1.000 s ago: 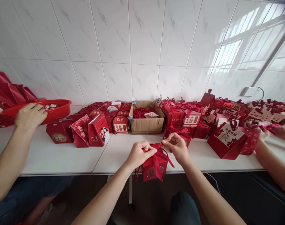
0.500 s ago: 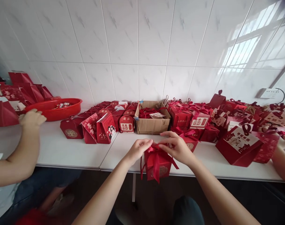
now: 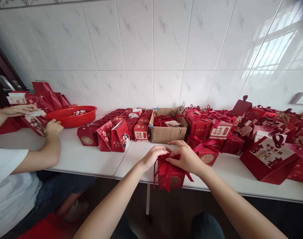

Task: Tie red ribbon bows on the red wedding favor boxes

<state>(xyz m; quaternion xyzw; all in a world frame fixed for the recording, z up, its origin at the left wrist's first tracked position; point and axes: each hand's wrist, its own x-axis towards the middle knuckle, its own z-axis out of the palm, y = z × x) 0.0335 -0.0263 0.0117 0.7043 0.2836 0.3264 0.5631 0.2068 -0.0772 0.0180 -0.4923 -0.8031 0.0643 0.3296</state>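
A red gift box (image 3: 171,177) with a round gold emblem stands at the table's front edge, its ribbon ends hanging down the front and sides. My left hand (image 3: 152,157) pinches the red ribbon (image 3: 167,172) at the top left of the box. From the right, my right hand (image 3: 185,157) closes its fingers on the same ribbon over the top. The knot itself is partly hidden by my fingers. Right behind stands another red box (image 3: 207,156) with a tied bow.
A cardboard box (image 3: 168,133) of red ribbons and tags stands behind my hands. Red gift boxes (image 3: 118,137) line the left, many more (image 3: 268,159) the right. At left, a co-worker handles a box beside a red basin (image 3: 69,122).
The view has swung left, so things appear further right. The co-worker's second hand has come into view with a box. My fingers have shifted slightly on the ribbon.
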